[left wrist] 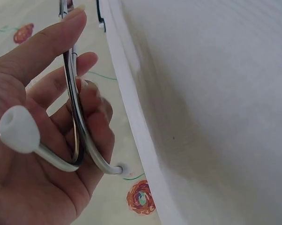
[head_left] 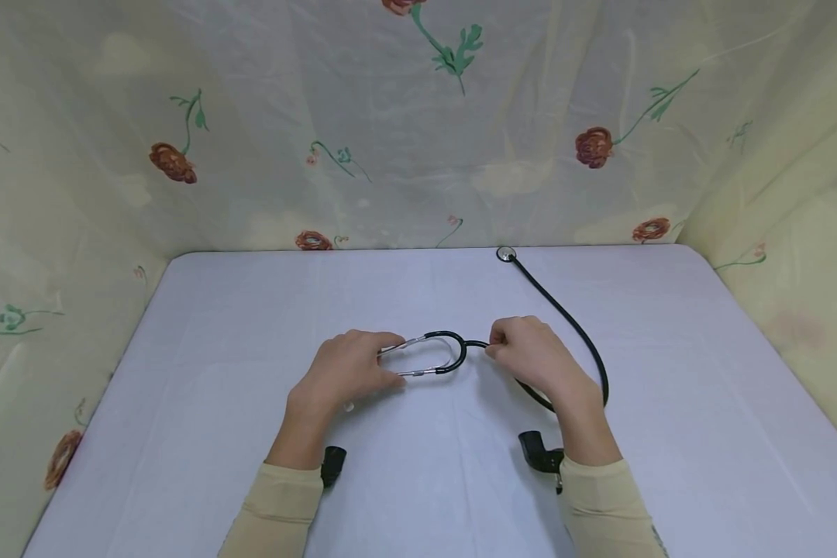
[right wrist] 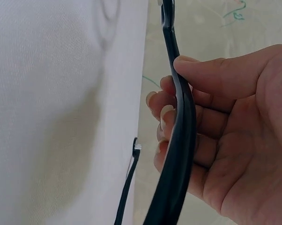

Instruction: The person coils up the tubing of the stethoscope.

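While gripped by two hands, left (head_left: pixel 349 370) and right (head_left: pixel 533 355): one stethoscope (head_left: pixel 453 353), two white eartips (left wrist: pixel 18 129).

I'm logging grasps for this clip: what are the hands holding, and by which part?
Both hold one black-tubed stethoscope: the left hand grips its metal ear tubes, the right hand pinches the black tubing just past the fork.
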`<move>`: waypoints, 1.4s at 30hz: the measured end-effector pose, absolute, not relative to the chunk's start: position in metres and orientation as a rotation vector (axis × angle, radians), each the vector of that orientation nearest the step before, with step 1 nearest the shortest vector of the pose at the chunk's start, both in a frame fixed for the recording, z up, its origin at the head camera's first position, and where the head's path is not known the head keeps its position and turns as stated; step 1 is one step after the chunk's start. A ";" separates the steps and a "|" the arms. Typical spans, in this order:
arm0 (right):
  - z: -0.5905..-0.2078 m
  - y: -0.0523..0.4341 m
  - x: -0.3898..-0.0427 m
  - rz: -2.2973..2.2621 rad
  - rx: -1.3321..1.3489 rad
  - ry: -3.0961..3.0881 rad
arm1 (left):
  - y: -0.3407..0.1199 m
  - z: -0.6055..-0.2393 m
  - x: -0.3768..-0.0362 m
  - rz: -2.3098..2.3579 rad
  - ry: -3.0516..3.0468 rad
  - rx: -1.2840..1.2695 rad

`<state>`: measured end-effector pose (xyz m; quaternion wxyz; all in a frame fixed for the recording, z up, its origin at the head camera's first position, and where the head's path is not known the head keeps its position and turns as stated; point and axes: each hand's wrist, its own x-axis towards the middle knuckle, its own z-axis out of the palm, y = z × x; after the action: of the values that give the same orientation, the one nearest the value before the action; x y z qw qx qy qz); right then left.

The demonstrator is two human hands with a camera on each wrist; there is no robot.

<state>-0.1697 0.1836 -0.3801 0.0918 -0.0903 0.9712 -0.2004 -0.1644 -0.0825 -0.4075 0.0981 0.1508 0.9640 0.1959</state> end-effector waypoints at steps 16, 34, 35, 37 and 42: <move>-0.376 0.188 -0.169 -0.570 -0.224 2.881 | -0.085 -0.405 -0.166 0.590 2.868 0.420; -0.373 0.205 -0.169 -0.746 -0.396 2.747 | -0.096 -0.402 -0.167 0.639 2.871 0.330; -0.373 0.205 -0.169 -0.757 -0.391 2.748 | -0.096 -0.402 -0.167 0.640 2.871 0.325; -0.373 0.207 -0.169 -0.774 -0.389 2.762 | -0.096 -0.402 -0.167 0.644 2.868 0.322; -0.372 0.208 -0.170 -0.814 -0.407 2.850 | -0.097 -0.401 -0.167 0.655 2.864 0.331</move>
<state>-0.1700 0.2081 -0.3725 0.0748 -0.1356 0.9499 -0.2714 -0.1673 -0.0975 -0.4006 0.0925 0.1116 0.9645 0.2206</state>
